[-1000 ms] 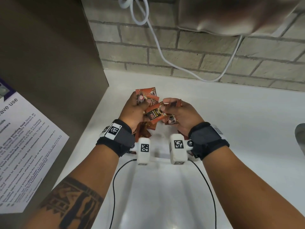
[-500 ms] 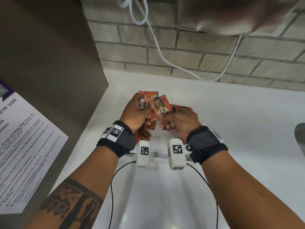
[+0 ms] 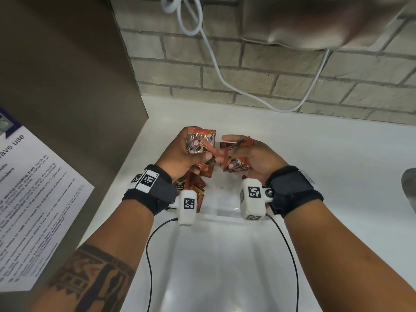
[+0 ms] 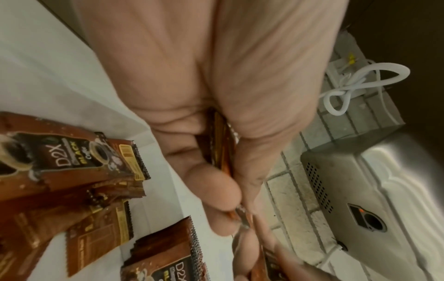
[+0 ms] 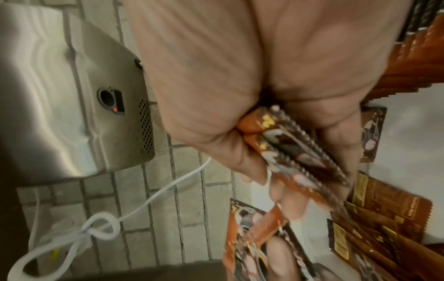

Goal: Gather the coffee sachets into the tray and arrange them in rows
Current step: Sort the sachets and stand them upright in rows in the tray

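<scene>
Both hands hover over the far end of a clear plastic tray (image 3: pixel 221 213) on the white counter. My left hand (image 3: pixel 191 154) grips a stack of orange-brown coffee sachets (image 3: pixel 201 138), seen edge-on in the left wrist view (image 4: pixel 220 148). My right hand (image 3: pixel 245 156) holds a few more sachets (image 3: pixel 236 166), fanned between thumb and fingers in the right wrist view (image 5: pixel 295 150). One sachet (image 3: pixel 208 148) slants between the two hands, touching the left stack. Loose sachets (image 3: pixel 191 188) lie in a heap under the left wrist (image 4: pixel 72 161), and others under the right hand (image 5: pixel 384 214).
A steel hand dryer (image 3: pixel 315 19) hangs on the brick wall ahead, with a white cable (image 3: pixel 213 64) looping below it. A brown panel with a printed notice (image 3: pixel 33 199) closes the left side. A sink rim (image 3: pixel 410 188) shows at far right.
The hands have drawn slightly apart. The sachet that the right hand held upright half a second ago now lies slanted against the left hand's stack.
</scene>
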